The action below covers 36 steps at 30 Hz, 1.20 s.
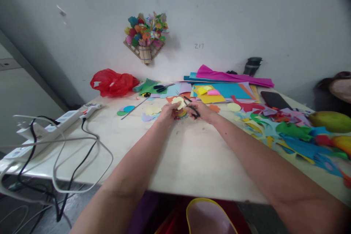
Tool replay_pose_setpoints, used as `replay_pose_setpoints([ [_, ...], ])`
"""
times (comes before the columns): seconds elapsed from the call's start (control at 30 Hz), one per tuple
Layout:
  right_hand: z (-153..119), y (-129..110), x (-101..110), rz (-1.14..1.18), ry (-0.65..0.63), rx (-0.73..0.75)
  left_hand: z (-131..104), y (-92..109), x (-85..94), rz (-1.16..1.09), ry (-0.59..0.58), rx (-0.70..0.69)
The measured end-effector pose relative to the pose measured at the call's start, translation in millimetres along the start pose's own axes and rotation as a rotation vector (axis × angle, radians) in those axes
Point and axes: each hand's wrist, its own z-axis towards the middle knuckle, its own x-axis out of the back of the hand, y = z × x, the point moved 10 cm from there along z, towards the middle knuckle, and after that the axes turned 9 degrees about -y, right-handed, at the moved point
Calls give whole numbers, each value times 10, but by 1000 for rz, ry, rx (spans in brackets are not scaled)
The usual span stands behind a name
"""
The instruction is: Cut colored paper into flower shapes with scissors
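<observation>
Between the fingers of my left hand [170, 112] is a pale yellow flower-shaped paper cutout [178, 103]. My right hand [201, 111] is closed round a pair of scissors [194, 110] with dark handles, its blades pointing up and left beside the cutout. Round paper pieces [182, 114] in several colours lie on the table under and between my hands. Left of my left hand are more cutouts, a pale yellow one [153, 110] and a lilac one [148, 117]. An orange flower cutout [214, 108] lies just right of my right hand.
Paper scraps [274, 128] and fruit [330, 121] cover the right side. Coloured sheets [230, 93], a phone [274, 99], a red plastic bag [111, 83] and other scissors [161, 88] lie toward the wall. A power strip [46, 129] with loose cables is at left.
</observation>
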Motion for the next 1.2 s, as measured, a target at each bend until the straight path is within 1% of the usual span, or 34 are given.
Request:
replay_pose_setpoints([
  [0.3,15,-16,-3,-19,14,22,34,-10,36,12,-7,-12],
  [0.57,53,34,28,2,44,21,16,0,38,3,6,-10],
  [0.83,43,7,21,10,5,33,-12,98,38,70,28,-55],
  [1.0,50,55,58,27,-53,28,-32,193,-3,142,-34,-105],
  [1.2,28,15,103,-73,-105,59,-50,188,-62,217,-117,-86],
])
